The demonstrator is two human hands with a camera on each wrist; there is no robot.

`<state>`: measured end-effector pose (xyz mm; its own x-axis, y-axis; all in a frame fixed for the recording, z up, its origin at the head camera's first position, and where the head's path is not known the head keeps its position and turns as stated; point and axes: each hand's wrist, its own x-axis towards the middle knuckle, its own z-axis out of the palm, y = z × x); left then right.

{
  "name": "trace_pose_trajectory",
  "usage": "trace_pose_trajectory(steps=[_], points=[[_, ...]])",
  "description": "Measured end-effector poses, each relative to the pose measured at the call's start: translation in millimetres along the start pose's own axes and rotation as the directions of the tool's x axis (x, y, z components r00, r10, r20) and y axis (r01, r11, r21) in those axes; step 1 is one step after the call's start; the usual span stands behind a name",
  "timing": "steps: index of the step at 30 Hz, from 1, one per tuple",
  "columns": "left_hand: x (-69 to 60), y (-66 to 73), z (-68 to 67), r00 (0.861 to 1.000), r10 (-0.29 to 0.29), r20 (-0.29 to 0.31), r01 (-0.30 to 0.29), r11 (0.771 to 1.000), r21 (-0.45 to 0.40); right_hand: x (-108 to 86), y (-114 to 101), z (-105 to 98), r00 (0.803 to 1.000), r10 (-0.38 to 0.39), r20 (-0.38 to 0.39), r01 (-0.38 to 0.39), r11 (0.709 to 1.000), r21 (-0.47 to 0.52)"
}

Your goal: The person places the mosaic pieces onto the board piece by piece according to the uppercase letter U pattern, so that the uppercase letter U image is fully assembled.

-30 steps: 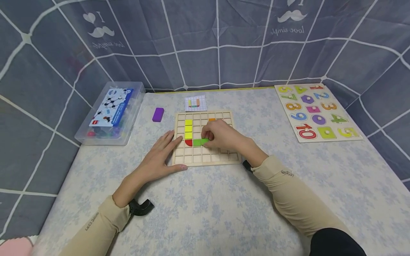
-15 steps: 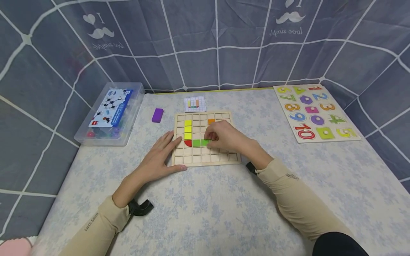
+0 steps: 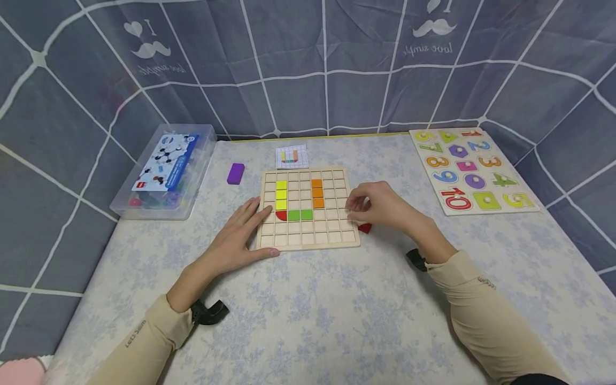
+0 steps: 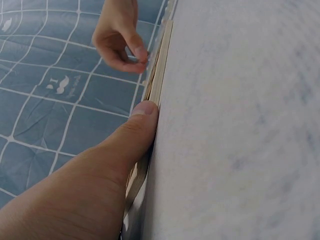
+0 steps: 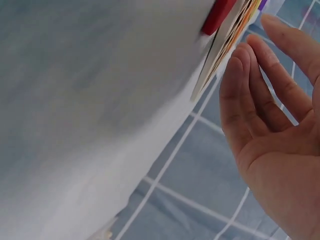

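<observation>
A wooden grid board (image 3: 332,238) lies on the table. In its cells are a yellow column (image 3: 281,195), a red rounded piece (image 3: 281,215), two green squares (image 3: 300,215) and an orange column (image 3: 317,193). My left hand (image 3: 236,235) rests along the board's left side, fingers spread, with the thumb at the front edge. My right hand (image 3: 382,206) hovers by the right edge; its fingers bend loosely, and the right wrist view shows a gap between thumb and fingers, with nothing held. Just below it a red block (image 3: 365,228), partly hidden, sits against the board's right edge.
Behind the board lies a small pattern card (image 3: 291,156), with a purple block (image 3: 236,174) to its left. A clear plastic box (image 3: 192,206) stands at the far left. A number puzzle board (image 3: 510,187) lies at the right. Grid-patterned cloth (image 3: 298,101) hangs around the table.
My right hand has moved right, from the green squares to the board's right edge, uncovering the orange column and part of the red block. My left hand has stayed in place.
</observation>
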<state>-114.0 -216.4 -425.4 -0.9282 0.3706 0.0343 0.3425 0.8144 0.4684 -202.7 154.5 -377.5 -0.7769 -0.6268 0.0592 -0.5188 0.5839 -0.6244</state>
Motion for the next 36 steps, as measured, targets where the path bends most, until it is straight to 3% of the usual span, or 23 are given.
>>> trace_pose_trajectory(steps=[10, 17, 26, 36], points=[[-0.6, -3.3, 1.0, 1.000, -0.004, 0.008, 0.004, 1.000, -0.012, -23.0, 18, -6, 0.995, 0.052, 0.080, -0.052, 0.999, -0.006], [0.2, -2.6, 2.0, 1.000, 0.002, 0.008, -0.002, 1.000, -0.012, -24.7, 23, -4, 0.991, 0.059, 0.121, -0.062, 0.998, 0.018], [1.1, -2.8, 2.1, 1.000, 0.005, 0.005, -0.005, 1.000, -0.001, -25.4, 24, -6, 0.992, 0.035, 0.124, -0.040, 0.999, 0.034], [0.3, -2.6, 1.5, 1.000, 0.003, 0.005, -0.003, 1.000, -0.002, -26.2, 26, -12, 0.988, 0.058, 0.142, -0.065, 0.997, 0.047]])
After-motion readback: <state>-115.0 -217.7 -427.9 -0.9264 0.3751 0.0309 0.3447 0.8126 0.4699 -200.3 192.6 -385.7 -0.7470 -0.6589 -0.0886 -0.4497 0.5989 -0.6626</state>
